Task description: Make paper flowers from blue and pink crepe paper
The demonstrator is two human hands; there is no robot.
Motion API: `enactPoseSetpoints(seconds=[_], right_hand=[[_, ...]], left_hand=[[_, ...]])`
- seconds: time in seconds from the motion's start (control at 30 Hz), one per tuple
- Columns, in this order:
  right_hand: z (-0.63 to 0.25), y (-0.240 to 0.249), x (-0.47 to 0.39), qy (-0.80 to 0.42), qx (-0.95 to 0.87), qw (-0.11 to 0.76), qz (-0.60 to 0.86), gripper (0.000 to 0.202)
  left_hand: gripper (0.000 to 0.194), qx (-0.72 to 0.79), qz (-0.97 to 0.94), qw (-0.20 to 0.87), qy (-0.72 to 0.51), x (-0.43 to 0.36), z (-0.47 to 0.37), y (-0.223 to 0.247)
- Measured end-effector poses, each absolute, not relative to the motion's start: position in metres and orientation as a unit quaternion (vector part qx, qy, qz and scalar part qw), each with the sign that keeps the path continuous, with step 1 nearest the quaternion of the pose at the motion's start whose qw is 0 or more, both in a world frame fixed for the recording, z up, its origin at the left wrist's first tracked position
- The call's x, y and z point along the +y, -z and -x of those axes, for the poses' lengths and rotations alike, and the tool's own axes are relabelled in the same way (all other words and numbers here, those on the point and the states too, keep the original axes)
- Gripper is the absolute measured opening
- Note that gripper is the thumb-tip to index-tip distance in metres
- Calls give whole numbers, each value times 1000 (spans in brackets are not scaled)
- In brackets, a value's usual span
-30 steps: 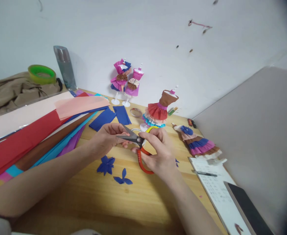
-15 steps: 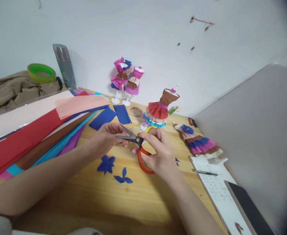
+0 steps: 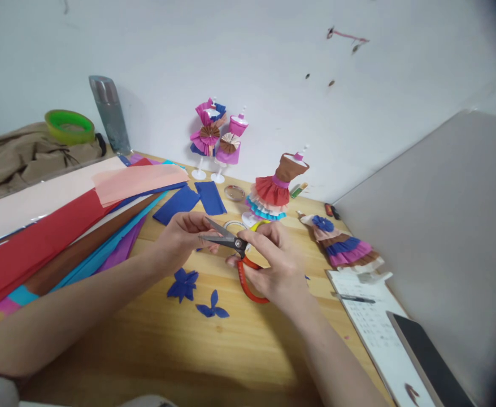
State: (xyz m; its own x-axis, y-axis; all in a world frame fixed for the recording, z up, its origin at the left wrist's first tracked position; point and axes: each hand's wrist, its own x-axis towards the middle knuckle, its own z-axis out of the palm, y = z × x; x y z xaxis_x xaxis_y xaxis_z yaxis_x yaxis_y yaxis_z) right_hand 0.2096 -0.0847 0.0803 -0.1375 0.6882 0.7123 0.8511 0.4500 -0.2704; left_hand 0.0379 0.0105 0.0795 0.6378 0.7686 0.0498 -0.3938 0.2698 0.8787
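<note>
My right hand grips the scissors by their red and yellow handles, with the dark blades parted and pointing left. At the blade tips is my left hand, its fingers pinched together; what they hold is too small and hidden to make out. Below the hands, a blue paper flower and a blue three-petal piece lie on the wooden table. Two blue paper pieces, one a rectangle, lie beyond my left hand.
Colored paper strips cover the left side. Behind stand dressed mini mannequins and a bottle. At right are a layered paper dress, a notebook with a pen, and a dark tablet-like object.
Both hands and the scissors hold nearly the same pose. The view has shifted slightly, and less of the pinkish bit at my left fingertips shows.
</note>
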Motion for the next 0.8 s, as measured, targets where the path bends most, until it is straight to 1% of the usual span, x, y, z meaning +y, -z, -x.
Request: enactPoseSetpoints(seconds=[0.2,0.53,0.8], right_hand=[[-210,-80,-84,106,-746,405,517,25],[-211,-78,-83,121,-754,396,509,22],[-211,-77,-82,129,-753,403,504,19]], left_hand=[[13,226,-490,742,-399,7,-36,-79],[12,233,-478,754,-387,7,-37,-81],[10,211,-491,750,-391,8,-37,-79]])
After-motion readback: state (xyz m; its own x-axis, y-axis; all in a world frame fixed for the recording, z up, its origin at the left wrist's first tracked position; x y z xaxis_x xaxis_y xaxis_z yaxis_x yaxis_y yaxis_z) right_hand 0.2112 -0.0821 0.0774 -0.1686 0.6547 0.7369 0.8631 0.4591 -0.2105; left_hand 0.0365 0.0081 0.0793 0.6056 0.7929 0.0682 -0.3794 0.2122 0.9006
